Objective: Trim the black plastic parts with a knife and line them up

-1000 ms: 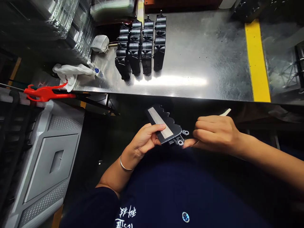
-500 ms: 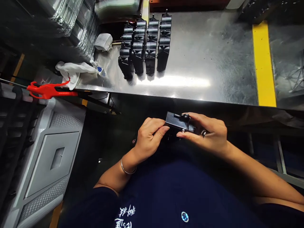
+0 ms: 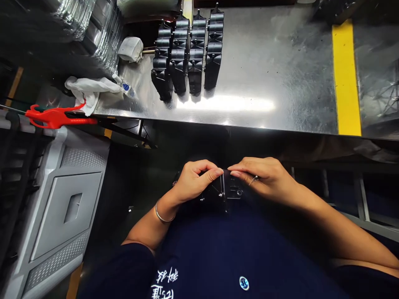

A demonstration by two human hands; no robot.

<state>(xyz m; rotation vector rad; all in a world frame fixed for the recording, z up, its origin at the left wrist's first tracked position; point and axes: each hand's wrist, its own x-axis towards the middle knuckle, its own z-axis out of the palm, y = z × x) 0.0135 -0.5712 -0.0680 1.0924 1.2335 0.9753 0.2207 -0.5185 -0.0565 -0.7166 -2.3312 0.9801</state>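
Observation:
In front of my navy shirt I hold a black plastic part (image 3: 231,189) by its upper edge. Its dark surface merges with the shirt, so its full outline is hard to make out. My left hand (image 3: 197,179) pinches the top between thumb and forefinger. On the other side of that edge, my right hand (image 3: 264,176) is closed too, thumb against forefinger at the part's top corner. Several black ribbed plastic parts (image 3: 195,54) stand in a row on the metal bench above my hands.
The steel bench (image 3: 255,74) has its front edge beyond my hands, with yellow tape (image 3: 346,79) at the right. To the left are a red air blow gun (image 3: 59,117), a white cloth (image 3: 90,89), stacked clear plastic trays (image 3: 106,45) and a grey crate (image 3: 67,211).
The black part has turned from lying level to hanging down between my hands. My right hand has shifted its grip to the top edge. The view has moved slightly.

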